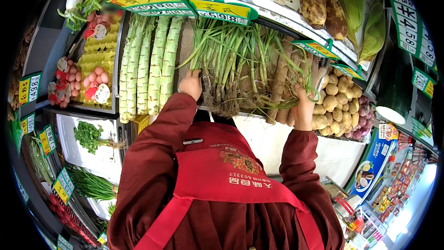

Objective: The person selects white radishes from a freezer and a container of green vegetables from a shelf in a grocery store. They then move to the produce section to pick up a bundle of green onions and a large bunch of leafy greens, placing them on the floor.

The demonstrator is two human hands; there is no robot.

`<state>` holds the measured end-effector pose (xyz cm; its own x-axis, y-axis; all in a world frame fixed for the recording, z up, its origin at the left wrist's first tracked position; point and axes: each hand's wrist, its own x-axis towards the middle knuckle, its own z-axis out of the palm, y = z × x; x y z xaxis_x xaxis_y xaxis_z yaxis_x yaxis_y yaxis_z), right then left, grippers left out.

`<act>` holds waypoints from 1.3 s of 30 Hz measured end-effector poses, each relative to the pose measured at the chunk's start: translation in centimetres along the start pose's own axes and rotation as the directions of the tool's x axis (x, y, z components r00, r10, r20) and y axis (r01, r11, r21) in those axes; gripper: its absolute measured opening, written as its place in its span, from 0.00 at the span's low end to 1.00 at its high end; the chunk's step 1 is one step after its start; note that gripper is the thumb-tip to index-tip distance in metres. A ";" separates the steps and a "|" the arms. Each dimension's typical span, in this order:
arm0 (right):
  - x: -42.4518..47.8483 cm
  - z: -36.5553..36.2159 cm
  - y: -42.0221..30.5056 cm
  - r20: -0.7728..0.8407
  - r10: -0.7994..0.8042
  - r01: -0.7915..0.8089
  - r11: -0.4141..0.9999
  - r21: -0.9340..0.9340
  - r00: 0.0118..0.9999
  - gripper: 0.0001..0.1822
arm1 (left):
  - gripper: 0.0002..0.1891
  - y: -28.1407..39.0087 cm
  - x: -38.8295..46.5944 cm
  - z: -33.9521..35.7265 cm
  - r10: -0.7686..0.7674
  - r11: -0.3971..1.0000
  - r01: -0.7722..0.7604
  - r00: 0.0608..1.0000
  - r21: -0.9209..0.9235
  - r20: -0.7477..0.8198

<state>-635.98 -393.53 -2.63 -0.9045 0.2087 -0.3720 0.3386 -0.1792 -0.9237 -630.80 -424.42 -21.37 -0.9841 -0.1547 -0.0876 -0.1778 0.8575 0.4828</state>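
My left hand [191, 84] is closed around the lower stalks at the left end of a row of green garlic [225, 52]; its fingertips are partly hidden by the stalks. The row lies on a brown-lined display shelf [183, 41], dark matted roots toward me. My right hand [304, 106] grips a tangle of loose green garlic leaves [308, 80] over long brown yams [280, 71]. Stripped leaves also trail across the shelf's front edge. Left of my left hand lie thick pale-green celtuce stems [156, 66].
Potatoes [333, 100] and red onions [363, 113] are heaped at the right. Bagged eggs [99, 76] sit on yellow trays at the left. Price signs [222, 9] stand along the back edge. Beyond are lotus roots [313, 7] and corn [373, 27]. A cut winter melon [393, 86] lies far right.
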 end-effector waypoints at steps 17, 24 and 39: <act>-1.7 5.4 6.3 0.321 0.444 -0.441 0.893 -0.085 0.837 0.12 | 0.01 -0.8 -1.4 -0.9 0.193 0.970 -0.212 0.969 -0.121 -0.157; -1.4 11.1 14.5 0.513 0.704 -0.727 0.656 -0.204 0.491 0.19 | 0.04 4.3 -5.4 -4.6 0.163 0.931 -0.233 0.954 -0.280 -0.252; -1.0 14.1 13.6 0.411 0.696 -0.556 0.717 -0.420 0.588 0.16 | 0.20 1.8 -2.6 -2.8 -0.220 0.276 0.646 0.763 -0.712 0.607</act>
<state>-634.13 -409.70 -13.59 -0.4030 -0.3972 -0.8245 0.8544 0.1596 -0.4945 -628.55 -423.87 -17.87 -0.7118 -0.0085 -0.7023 -0.6849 -0.2130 0.6968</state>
